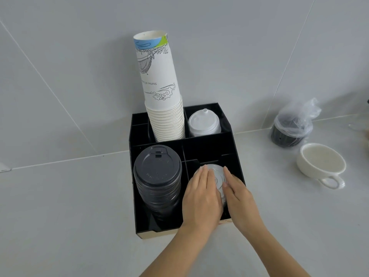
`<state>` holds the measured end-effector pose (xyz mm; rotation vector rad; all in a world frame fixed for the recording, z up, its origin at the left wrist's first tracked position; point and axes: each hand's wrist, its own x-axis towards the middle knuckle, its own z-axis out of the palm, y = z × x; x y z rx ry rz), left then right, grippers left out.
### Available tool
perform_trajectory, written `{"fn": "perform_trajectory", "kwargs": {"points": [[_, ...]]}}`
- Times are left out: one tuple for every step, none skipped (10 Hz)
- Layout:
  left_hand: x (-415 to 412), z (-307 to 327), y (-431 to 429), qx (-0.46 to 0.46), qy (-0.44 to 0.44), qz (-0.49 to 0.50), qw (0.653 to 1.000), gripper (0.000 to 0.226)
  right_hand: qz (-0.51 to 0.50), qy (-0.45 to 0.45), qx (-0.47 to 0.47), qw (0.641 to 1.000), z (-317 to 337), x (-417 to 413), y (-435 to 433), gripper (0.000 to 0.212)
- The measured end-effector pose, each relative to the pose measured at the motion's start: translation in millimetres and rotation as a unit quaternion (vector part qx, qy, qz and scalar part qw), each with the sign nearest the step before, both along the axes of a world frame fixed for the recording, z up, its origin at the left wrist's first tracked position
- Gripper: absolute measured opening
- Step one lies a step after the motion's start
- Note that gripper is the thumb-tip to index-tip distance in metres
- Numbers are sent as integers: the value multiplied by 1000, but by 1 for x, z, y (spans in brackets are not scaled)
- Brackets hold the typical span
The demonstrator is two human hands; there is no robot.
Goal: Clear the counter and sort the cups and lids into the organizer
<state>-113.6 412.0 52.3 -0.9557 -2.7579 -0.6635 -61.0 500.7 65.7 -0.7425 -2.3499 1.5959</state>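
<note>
A black organizer (235, 154) stands against the wall. Its back row holds a tall stack of upside-down printed paper cups (161, 90) and a stack of white lids (203, 122). A stack of dark grey lids (157, 172) fills the front left compartment. In the front right compartment sits a stack of clear lids (216, 174). My left hand (201, 198) and my right hand (239, 194) lie flat on either side of those clear lids, fingers pressed against them. The lower lids are hidden by my hands.
On the counter to the right stand a plastic bag of black lids (289, 128) and a white ceramic mug (321, 162) with its handle toward me. Grey tiled wall runs behind the organizer. A small white object (4, 166) sits at the far left edge.
</note>
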Motion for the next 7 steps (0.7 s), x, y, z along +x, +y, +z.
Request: {"fn": "perform_trajectory", "kwargs": {"points": [[1,1,1,-16,-10,-12,1000,47,7,-9,10,1000,-3,-1,1,45],[1,-2,1,-21,4,-20,1000,44,19,-21,24,999,-4,-2,3,45],[1,2,2,-25,10,-12,1000,45,17,-18,16,1000,-3,-1,4,44],[1,9,4,-14,18,-3,1000,46,14,-17,2,1000,0,-1,4,45],[1,15,4,0,40,9,999,46,30,-24,27,999,6,0,7,46],[-5,22,3,14,52,-6,999,44,42,-42,64,996,16,1,8,47],[-8,23,2,32,60,-16,998,30,49,-82,120,988,30,-1,11,47]]}}
